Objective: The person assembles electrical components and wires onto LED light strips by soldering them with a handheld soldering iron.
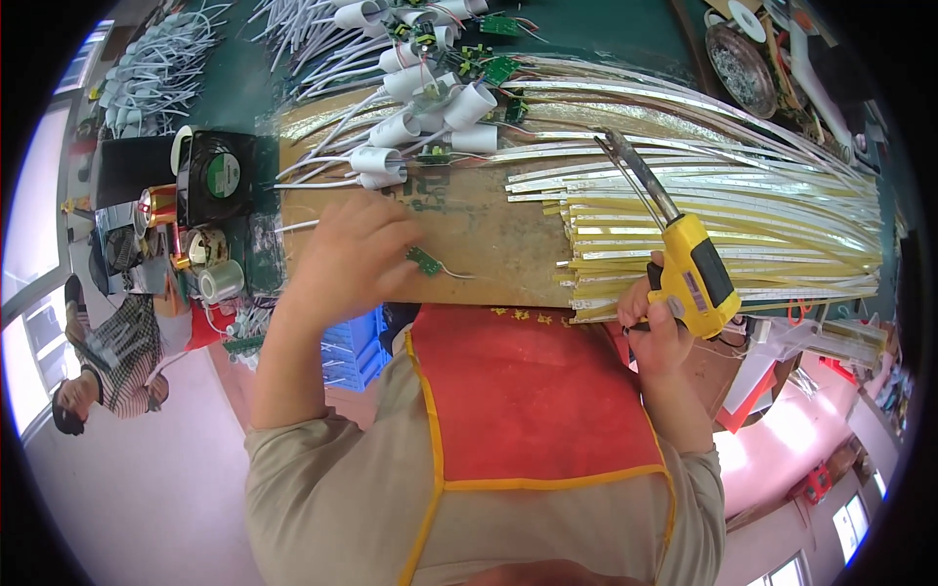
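My left hand [354, 256] rests on a brown wooden board [489, 239] and pinches a small green circuit board [425, 261] with a thin wire trailing right. My right hand [657, 327] grips the handle of a yellow soldering gun [692, 266], its long metal tip pointing up and left over the strips. A thick bundle of long yellow and silver LED strips [723, 215] lies across the board's right side, ends near the middle. White plastic lamp caps with wires [430, 117] are heaped at the board's far edge.
A small black fan [217, 178], tape rolls [220, 281] and a copper coil [156, 205] stand at the left. More white wired parts [156, 68] lie far left. A round metal dish [740, 68] sits far right. Another person [98, 361] sits at the left, and a blue crate [354, 347] is below the bench.
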`<action>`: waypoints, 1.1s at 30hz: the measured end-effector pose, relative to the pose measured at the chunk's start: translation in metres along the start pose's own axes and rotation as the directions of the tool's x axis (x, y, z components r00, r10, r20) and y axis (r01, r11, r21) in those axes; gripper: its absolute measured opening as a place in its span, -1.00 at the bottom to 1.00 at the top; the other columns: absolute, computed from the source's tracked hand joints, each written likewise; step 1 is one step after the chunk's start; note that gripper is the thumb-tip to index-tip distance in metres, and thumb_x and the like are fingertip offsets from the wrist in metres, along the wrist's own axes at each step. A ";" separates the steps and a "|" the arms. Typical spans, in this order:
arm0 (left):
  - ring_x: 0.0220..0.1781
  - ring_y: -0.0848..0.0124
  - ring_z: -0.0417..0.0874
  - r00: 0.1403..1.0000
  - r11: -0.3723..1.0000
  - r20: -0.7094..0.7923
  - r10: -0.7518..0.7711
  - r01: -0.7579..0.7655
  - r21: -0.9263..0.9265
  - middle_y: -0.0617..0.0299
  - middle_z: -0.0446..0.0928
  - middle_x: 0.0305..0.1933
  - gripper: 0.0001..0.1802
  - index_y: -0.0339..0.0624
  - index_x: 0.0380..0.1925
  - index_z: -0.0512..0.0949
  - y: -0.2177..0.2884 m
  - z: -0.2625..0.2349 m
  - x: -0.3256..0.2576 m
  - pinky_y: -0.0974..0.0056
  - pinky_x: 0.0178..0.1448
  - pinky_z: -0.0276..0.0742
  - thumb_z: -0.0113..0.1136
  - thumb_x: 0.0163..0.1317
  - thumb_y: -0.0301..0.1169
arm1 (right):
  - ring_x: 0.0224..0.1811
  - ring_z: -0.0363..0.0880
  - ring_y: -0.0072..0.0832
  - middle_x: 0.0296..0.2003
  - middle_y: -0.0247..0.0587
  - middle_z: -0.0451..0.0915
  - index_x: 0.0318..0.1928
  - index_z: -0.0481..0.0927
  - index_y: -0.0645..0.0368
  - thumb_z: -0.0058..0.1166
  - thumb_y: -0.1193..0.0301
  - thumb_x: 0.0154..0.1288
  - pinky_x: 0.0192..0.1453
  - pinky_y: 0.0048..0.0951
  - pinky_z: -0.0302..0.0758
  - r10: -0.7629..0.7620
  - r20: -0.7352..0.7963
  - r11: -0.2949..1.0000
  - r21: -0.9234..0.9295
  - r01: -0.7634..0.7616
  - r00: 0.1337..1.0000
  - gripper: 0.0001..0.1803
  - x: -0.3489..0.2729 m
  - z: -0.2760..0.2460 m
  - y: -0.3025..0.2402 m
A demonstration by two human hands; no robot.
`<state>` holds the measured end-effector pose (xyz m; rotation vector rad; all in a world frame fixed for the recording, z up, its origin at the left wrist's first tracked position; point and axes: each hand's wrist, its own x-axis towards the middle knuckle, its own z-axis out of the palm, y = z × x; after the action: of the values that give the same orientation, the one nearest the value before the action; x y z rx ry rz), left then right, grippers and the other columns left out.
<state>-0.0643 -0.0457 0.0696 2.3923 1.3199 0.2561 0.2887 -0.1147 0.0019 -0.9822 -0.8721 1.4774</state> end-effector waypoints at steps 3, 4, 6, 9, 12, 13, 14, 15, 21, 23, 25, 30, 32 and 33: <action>0.12 0.16 0.50 0.993 0.985 0.073 0.089 -0.098 0.144 0.20 0.53 -0.02 -0.58 -0.04 -0.14 0.57 0.008 0.008 0.002 0.10 0.19 0.40 0.36 -0.10 -0.35 | -0.52 0.28 -0.56 -0.51 -0.36 0.31 0.31 0.22 0.33 0.09 0.23 0.34 -0.43 -0.48 0.32 0.004 -0.010 1.000 -0.026 -0.005 1.000 -0.34 0.002 0.004 -0.001; 0.12 0.16 0.49 0.992 0.986 0.060 0.114 -0.121 0.119 0.22 0.53 -0.02 -0.60 -0.04 -0.14 0.56 0.013 0.008 0.005 0.11 0.19 0.39 0.34 -0.08 -0.35 | -0.52 0.28 -0.56 -0.51 -0.36 0.31 0.31 0.22 0.33 0.09 0.23 0.34 -0.43 -0.48 0.32 -0.014 -0.003 1.000 -0.025 0.014 1.000 -0.34 0.004 0.003 0.000; 0.12 0.17 0.48 0.990 0.987 0.054 0.133 -0.137 0.083 0.24 0.52 -0.02 -0.62 -0.04 -0.15 0.55 0.021 0.015 0.006 0.11 0.19 0.37 0.33 -0.05 -0.35 | -0.52 0.28 -0.56 -0.51 -0.36 0.32 0.31 0.22 0.33 0.09 0.23 0.34 -0.43 -0.48 0.32 -0.018 0.001 1.000 -0.024 0.018 1.000 -0.34 0.003 0.002 0.002; 0.09 0.16 0.49 0.985 0.987 0.076 0.158 -0.160 0.030 0.25 0.53 -0.09 -0.71 -0.07 -0.23 0.55 0.019 0.026 0.011 0.11 0.18 0.38 0.29 -0.03 -0.38 | -0.52 0.28 -0.56 -0.51 -0.35 0.33 0.31 0.23 0.33 0.10 0.22 0.34 -0.44 -0.48 0.32 -0.024 0.003 0.999 -0.032 0.024 1.000 -0.34 0.003 0.002 -0.003; 0.04 0.14 0.52 0.975 0.986 0.156 0.156 -0.163 0.034 0.24 0.54 -0.15 -0.66 -0.07 -0.20 0.59 0.015 0.031 0.015 0.06 0.10 0.45 0.34 -0.07 -0.42 | -0.53 0.28 -0.55 -0.51 -0.35 0.33 0.30 0.23 0.33 0.11 0.21 0.33 -0.45 -0.48 0.31 -0.006 0.015 0.999 -0.034 0.007 1.000 -0.33 0.003 0.005 -0.009; 0.00 0.14 0.54 0.985 0.991 0.118 0.126 -0.129 0.019 0.23 0.54 -0.15 -0.69 -0.09 -0.22 0.60 0.015 0.032 0.017 0.07 0.06 0.46 0.33 -0.05 -0.44 | -0.53 0.29 -0.55 -0.51 -0.35 0.33 0.29 0.24 0.34 0.13 0.20 0.33 -0.46 -0.48 0.31 -0.010 0.023 0.999 -0.049 0.011 1.000 -0.32 0.003 0.005 -0.010; -0.04 0.14 0.55 0.992 0.995 0.082 0.097 -0.098 0.002 0.21 0.55 -0.15 -0.72 -0.10 -0.23 0.60 0.014 0.033 0.019 0.09 0.01 0.48 0.32 -0.02 -0.45 | -0.53 0.29 -0.55 -0.51 -0.34 0.33 0.29 0.24 0.34 0.14 0.19 0.32 -0.46 -0.49 0.30 -0.015 0.029 0.998 -0.064 0.016 0.999 -0.32 0.003 0.007 -0.011; -0.04 0.14 0.55 0.991 0.995 0.084 0.101 -0.101 -0.002 0.21 0.55 -0.15 -0.72 -0.10 -0.23 0.60 0.014 0.036 0.021 0.09 0.01 0.48 0.32 -0.02 -0.45 | -0.53 0.29 -0.55 -0.51 -0.34 0.33 0.29 0.24 0.34 0.14 0.19 0.32 -0.46 -0.49 0.30 -0.013 0.023 0.998 -0.067 0.015 1.000 -0.32 0.002 0.008 -0.012; -0.17 0.16 0.58 0.976 0.992 -0.184 0.116 -0.124 -0.029 0.19 0.57 -0.19 -0.81 -0.15 -0.27 0.62 0.016 0.051 0.032 0.12 -0.11 0.51 0.28 0.05 -0.52 | -0.54 0.33 -0.54 -0.52 -0.33 0.35 0.29 0.26 0.29 0.27 0.12 0.26 -0.48 -0.50 0.30 0.069 0.010 0.995 -0.066 -0.069 0.998 -0.24 -0.010 0.014 -0.009; -0.16 0.17 0.58 0.978 0.994 -0.177 0.113 -0.112 0.016 0.19 0.57 -0.18 -0.79 -0.15 -0.26 0.62 0.018 0.051 0.035 0.14 -0.08 0.51 0.28 0.04 -0.52 | -0.53 0.33 -0.55 -0.52 -0.34 0.35 0.29 0.27 0.27 0.30 0.11 0.24 -0.48 -0.50 0.29 0.151 0.078 0.976 -0.171 -0.136 0.985 -0.23 -0.012 0.012 -0.009; -0.16 0.17 0.58 0.973 0.992 -0.193 0.126 -0.123 0.028 0.20 0.57 -0.18 -0.77 -0.15 -0.25 0.62 0.018 0.053 0.038 0.14 -0.07 0.50 0.27 0.03 -0.53 | -0.53 0.32 -0.55 -0.51 -0.34 0.36 0.28 0.28 0.27 0.29 0.12 0.25 -0.48 -0.51 0.30 0.166 0.077 0.969 -0.196 -0.149 0.983 -0.25 -0.017 0.010 -0.005; -0.18 0.26 0.56 0.955 0.982 -0.237 0.177 -0.155 0.109 0.27 0.54 -0.20 -0.73 -0.09 -0.26 0.60 0.014 0.061 0.043 0.19 -0.10 0.47 0.24 -0.05 -0.47 | -0.53 0.31 -0.56 -0.50 -0.32 0.37 0.26 0.28 0.32 0.25 0.17 0.28 -0.47 -0.51 0.32 0.179 0.132 0.948 -0.288 -0.135 0.975 -0.29 -0.021 0.008 0.001; -0.16 0.27 0.56 0.972 0.983 -0.183 0.150 -0.127 0.131 0.28 0.54 -0.20 -0.71 -0.10 -0.23 0.60 0.015 0.059 0.044 0.19 -0.07 0.47 0.23 -0.05 -0.48 | -0.53 0.32 -0.55 -0.50 -0.31 0.37 0.25 0.29 0.32 0.24 0.18 0.28 -0.47 -0.51 0.33 0.183 0.148 0.941 -0.313 -0.129 0.972 -0.31 -0.021 0.008 0.001; -0.16 0.27 0.56 0.972 0.983 -0.182 0.149 -0.127 0.130 0.28 0.54 -0.20 -0.71 -0.10 -0.23 0.60 0.015 0.058 0.045 0.19 -0.07 0.47 0.23 -0.05 -0.48 | -0.53 0.32 -0.55 -0.50 -0.31 0.37 0.25 0.29 0.33 0.24 0.19 0.28 -0.46 -0.51 0.33 0.187 0.153 0.943 -0.303 -0.134 0.970 -0.32 -0.021 0.008 0.001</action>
<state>-0.0085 -0.0294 0.0220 2.6192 1.2828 0.4711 0.2819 -0.1355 0.0068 -1.1713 -1.1901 1.6256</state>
